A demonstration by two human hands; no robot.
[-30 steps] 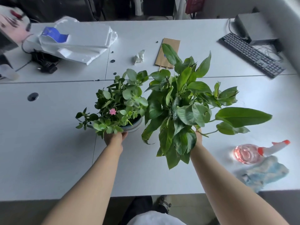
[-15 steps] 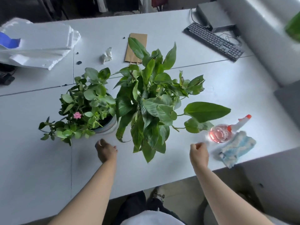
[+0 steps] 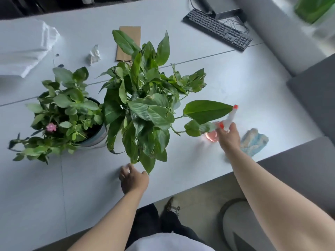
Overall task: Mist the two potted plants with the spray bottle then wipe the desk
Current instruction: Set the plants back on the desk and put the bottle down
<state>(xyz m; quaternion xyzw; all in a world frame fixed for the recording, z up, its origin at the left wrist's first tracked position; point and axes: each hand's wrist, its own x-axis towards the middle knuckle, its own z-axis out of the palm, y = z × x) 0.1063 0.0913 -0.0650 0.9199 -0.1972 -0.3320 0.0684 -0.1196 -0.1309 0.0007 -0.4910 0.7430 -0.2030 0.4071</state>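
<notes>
Two potted plants stand on the white desk (image 3: 235, 75). The smaller one with a pink flower (image 3: 67, 113) is on the left in a grey pot. The large-leaved plant (image 3: 145, 105) is in the middle, its pot hidden by leaves. At the right, my right hand (image 3: 228, 137) is closed around the neck of the spray bottle (image 3: 229, 118), which has a pink body, white head and orange nozzle tip. A blue and white cloth (image 3: 253, 142) lies just right of the bottle. My left hand (image 3: 133, 180) rests on the desk below the big plant, fingers loosely apart, holding nothing.
A black keyboard (image 3: 217, 29) and dark box sit at the far right. A brown paper bag (image 3: 128, 43), a crumpled tissue (image 3: 94, 55) and white foam packaging (image 3: 23, 51) lie at the back. A grey partition (image 3: 311, 98) borders the desk's right side.
Both hands left the pots and drew back. My right hand then reached right and took hold of the spray bottle. The view swung to the right.
</notes>
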